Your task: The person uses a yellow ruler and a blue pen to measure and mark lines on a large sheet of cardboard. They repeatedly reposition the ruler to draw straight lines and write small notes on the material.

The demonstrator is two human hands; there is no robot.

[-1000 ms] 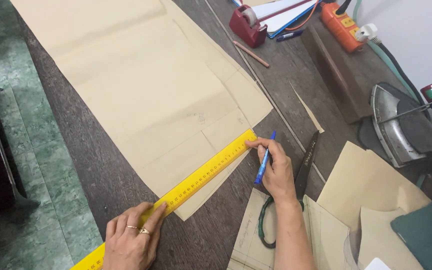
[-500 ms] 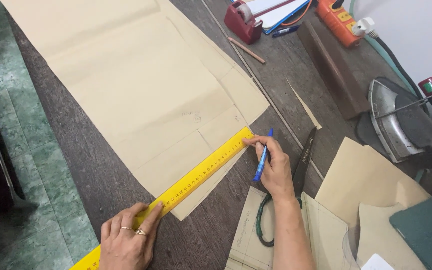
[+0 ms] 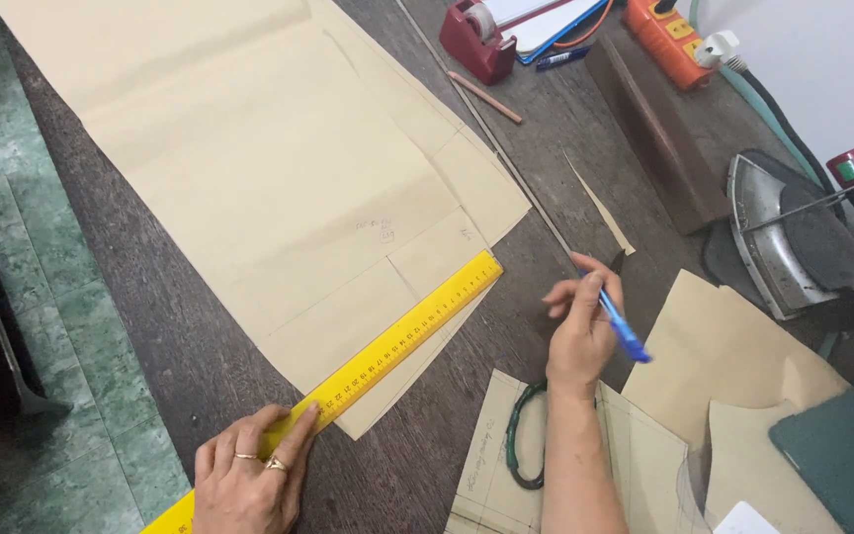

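Surface: dark wooden worktable (image 3: 200, 366), with green tiled floor (image 3: 12, 247) along its 9 o'clock side.
Left hand: left hand (image 3: 249, 480) at 7 o'clock, fingers flat and close together, pressing down the near end of the ruler; two rings show on it.
Ruler: yellow ruler (image 3: 387, 346) lies flat, its long axis running from 7 o'clock up toward 2 o'clock; its far end sits on the edge of the paper.
Paper: large tan pattern paper (image 3: 249, 168) spreads from 11 o'clock to the centre, under the ruler's far half.
Right hand: right hand (image 3: 580, 321) just past the ruler's far end, clear of it, fingers pinching a blue pen (image 3: 625, 331) whose tip points toward 4 o'clock.
Under the wrist: scissors with a dark green handle (image 3: 516, 445), partly hidden.
Far edge: red tape dispenser (image 3: 476, 40) and a pencil (image 3: 484, 97) at 12 o'clock.
Right side: clothes iron (image 3: 793, 237) at 3 o'clock; smaller tan paper pieces (image 3: 724, 346) at 4 o'clock.
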